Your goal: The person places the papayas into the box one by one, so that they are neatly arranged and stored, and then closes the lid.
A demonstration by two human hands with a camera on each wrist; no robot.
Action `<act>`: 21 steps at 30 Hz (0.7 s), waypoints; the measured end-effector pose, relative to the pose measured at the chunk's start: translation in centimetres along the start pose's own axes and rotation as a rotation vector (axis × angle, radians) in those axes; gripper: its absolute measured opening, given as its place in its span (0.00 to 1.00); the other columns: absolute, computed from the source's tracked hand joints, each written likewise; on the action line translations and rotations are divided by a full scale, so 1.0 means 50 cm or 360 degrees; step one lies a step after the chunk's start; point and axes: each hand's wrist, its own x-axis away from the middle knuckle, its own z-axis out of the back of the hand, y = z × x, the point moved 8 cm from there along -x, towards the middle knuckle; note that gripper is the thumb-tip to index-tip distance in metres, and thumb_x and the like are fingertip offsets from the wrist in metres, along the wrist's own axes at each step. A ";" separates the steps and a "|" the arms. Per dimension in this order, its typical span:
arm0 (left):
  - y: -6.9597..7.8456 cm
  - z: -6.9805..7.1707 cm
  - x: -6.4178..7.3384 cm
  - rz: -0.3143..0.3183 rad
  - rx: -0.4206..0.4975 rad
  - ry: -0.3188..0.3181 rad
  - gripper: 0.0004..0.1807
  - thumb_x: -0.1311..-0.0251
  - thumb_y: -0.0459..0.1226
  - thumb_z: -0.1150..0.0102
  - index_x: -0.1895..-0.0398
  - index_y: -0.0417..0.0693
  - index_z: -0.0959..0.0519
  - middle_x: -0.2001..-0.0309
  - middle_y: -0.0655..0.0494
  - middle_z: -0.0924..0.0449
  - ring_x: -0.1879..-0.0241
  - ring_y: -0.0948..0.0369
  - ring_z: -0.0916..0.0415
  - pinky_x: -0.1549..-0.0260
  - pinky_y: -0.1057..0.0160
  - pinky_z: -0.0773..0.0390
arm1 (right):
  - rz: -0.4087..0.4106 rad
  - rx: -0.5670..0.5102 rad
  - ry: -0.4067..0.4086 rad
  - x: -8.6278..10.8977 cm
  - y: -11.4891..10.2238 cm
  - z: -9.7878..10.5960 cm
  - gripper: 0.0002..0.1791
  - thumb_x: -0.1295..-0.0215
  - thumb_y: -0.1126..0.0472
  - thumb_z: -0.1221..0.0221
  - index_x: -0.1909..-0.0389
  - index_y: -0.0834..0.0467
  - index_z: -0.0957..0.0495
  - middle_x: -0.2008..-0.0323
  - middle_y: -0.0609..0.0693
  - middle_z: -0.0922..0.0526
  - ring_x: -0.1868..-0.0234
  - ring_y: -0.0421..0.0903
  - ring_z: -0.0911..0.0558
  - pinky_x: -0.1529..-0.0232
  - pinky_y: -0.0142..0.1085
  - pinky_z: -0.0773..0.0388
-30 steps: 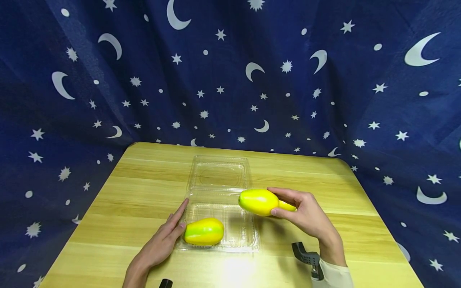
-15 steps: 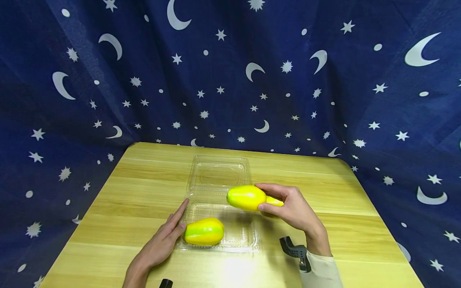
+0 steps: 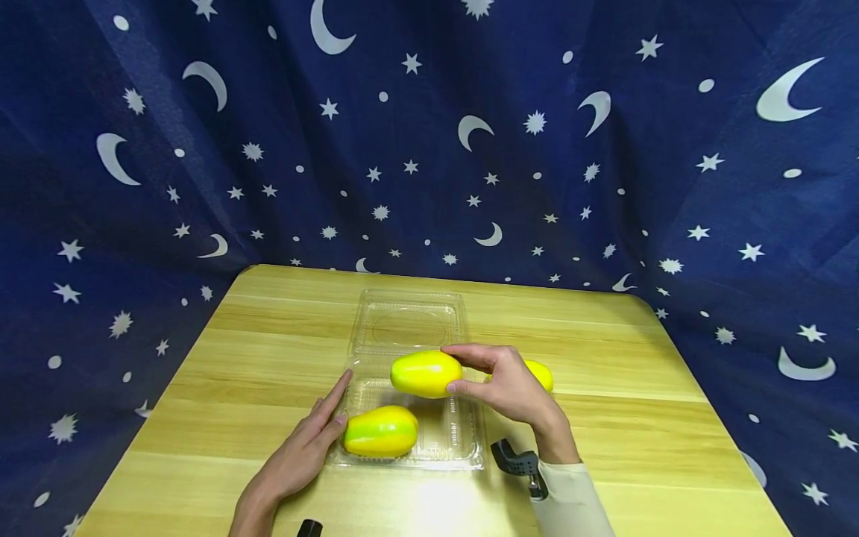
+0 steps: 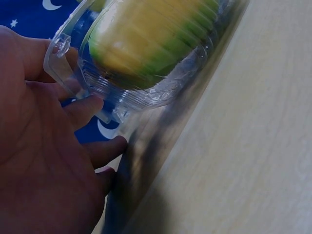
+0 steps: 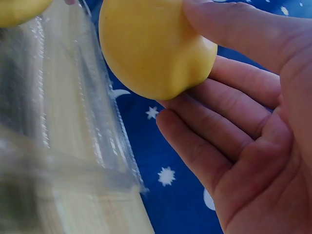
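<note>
My right hand (image 3: 506, 380) holds a yellow papaya (image 3: 426, 374) by its rounded end, thumb on the near side and fingers on the far side. The papaya hangs over the base of a hinged clear plastic container (image 3: 446, 447). A second papaya (image 3: 381, 432), yellow with a green streak, lies at the front left of that base. My left hand (image 3: 302, 451) rests along the container's left edge with fingers extended and thumb beside this fruit. In the left wrist view, fingertips (image 4: 90, 107) touch the plastic rim, and the papaya (image 4: 146, 39) shows through the wall.
Another yellow papaya (image 3: 540, 375) lies on the wooden table (image 3: 637, 418) right of the container, partly hidden behind my right hand. The clear lid (image 3: 409, 322) is folded back flat. A dark blue curtain (image 3: 429, 149) with moons and stars surrounds the table.
My right hand has carried its papaya leftward, from the container's right edge to over its base. The papaya on the table behind it shows more on the right. My left hand has stayed put.
</note>
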 end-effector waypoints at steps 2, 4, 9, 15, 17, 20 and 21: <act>0.001 0.000 0.000 -0.0005 -0.0001 -0.0002 0.33 0.09 0.46 0.63 0.10 0.80 0.57 0.09 0.64 0.62 0.12 0.35 0.74 0.20 0.21 0.71 | -0.0002 0.0013 -0.0019 -0.008 0.001 -0.012 0.31 0.34 0.55 0.21 0.31 0.49 0.15 0.35 0.43 0.12 0.33 0.47 0.13 0.28 0.46 0.18; 0.001 0.000 -0.001 -0.0004 -0.0003 -0.0005 0.33 0.09 0.46 0.63 0.09 0.79 0.57 0.09 0.64 0.62 0.12 0.35 0.74 0.20 0.21 0.71 | -0.0006 0.0032 -0.0037 -0.015 0.001 -0.023 0.31 0.34 0.55 0.22 0.30 0.49 0.15 0.35 0.43 0.12 0.33 0.46 0.13 0.28 0.45 0.19; 0.001 0.000 -0.001 0.0004 -0.0003 -0.0008 0.33 0.09 0.47 0.63 0.09 0.79 0.56 0.09 0.65 0.61 0.12 0.35 0.74 0.20 0.21 0.71 | -0.0006 0.0079 -0.0077 -0.030 -0.001 -0.052 0.31 0.33 0.55 0.22 0.29 0.51 0.16 0.33 0.44 0.13 0.32 0.47 0.14 0.27 0.45 0.19; 0.003 0.001 0.000 0.0012 -0.0009 -0.0008 0.33 0.09 0.49 0.64 0.10 0.80 0.56 0.09 0.65 0.62 0.12 0.35 0.74 0.20 0.21 0.71 | -0.0001 0.0149 -0.0091 -0.043 -0.003 -0.078 0.31 0.33 0.56 0.23 0.29 0.50 0.16 0.32 0.44 0.14 0.32 0.47 0.14 0.27 0.47 0.19; 0.005 0.001 0.000 0.0006 -0.0007 -0.0007 0.33 0.09 0.48 0.63 0.09 0.79 0.56 0.09 0.64 0.62 0.12 0.35 0.74 0.20 0.21 0.71 | -0.0001 0.0174 -0.0091 -0.046 -0.003 -0.084 0.31 0.33 0.56 0.23 0.30 0.50 0.16 0.32 0.45 0.14 0.32 0.47 0.14 0.27 0.47 0.19; 0.007 0.001 0.000 -0.0001 -0.0003 -0.0002 0.33 0.09 0.46 0.63 0.09 0.78 0.56 0.09 0.62 0.61 0.12 0.34 0.74 0.20 0.21 0.71 | 0.0004 0.0206 -0.0099 -0.049 -0.005 -0.092 0.30 0.33 0.55 0.23 0.30 0.50 0.15 0.32 0.46 0.14 0.32 0.47 0.14 0.28 0.47 0.19; 0.006 0.001 0.000 0.0003 -0.0002 -0.0003 0.33 0.09 0.46 0.63 0.09 0.78 0.56 0.09 0.63 0.62 0.12 0.34 0.74 0.20 0.21 0.71 | 0.0005 0.0219 -0.0103 -0.051 -0.005 -0.094 0.30 0.33 0.55 0.23 0.30 0.50 0.15 0.32 0.46 0.14 0.32 0.47 0.14 0.28 0.47 0.19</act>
